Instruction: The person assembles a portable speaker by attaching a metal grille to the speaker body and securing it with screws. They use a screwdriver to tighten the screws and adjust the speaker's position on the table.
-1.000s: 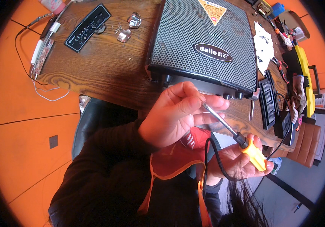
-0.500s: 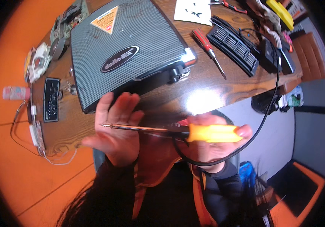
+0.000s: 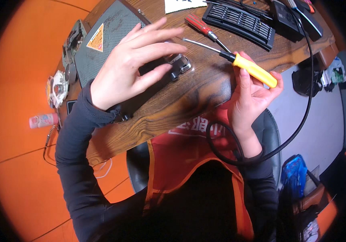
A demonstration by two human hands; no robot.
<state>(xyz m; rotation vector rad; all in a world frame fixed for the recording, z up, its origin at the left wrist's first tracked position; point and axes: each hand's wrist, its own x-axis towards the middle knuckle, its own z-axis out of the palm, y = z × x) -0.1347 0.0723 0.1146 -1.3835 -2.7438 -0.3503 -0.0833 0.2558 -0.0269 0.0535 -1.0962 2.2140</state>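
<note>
My right hand [image 3: 253, 92] grips a screwdriver by its yellow handle [image 3: 257, 71], thumb below and fingers behind it. Its thin metal shaft [image 3: 203, 45] points up and left. Raised over the grey mesh-fronted box [image 3: 114, 38], my left hand [image 3: 132, 60] has its fingers spread and holds nothing that I can see. Two of its fingertips are close to the screwdriver tip; whether they touch it, or a screw sits there, I cannot tell. My left hand hides much of the box, but a metal corner fitting [image 3: 181, 63] shows beside the thumb.
A red-handled screwdriver [image 3: 199, 25] lies beyond the yellow one. Behind it is a black bit set [image 3: 241, 22]. A black cable [image 3: 310, 76] hangs in a loop past my right forearm. White paper [image 3: 181, 6] and a black device [image 3: 285, 24] are at the back.
Both hands have moved up and away from my body. My left hand has turned from palm up to back up, and the screwdriver now tilts upward. A screw showed at its tip before.
</note>
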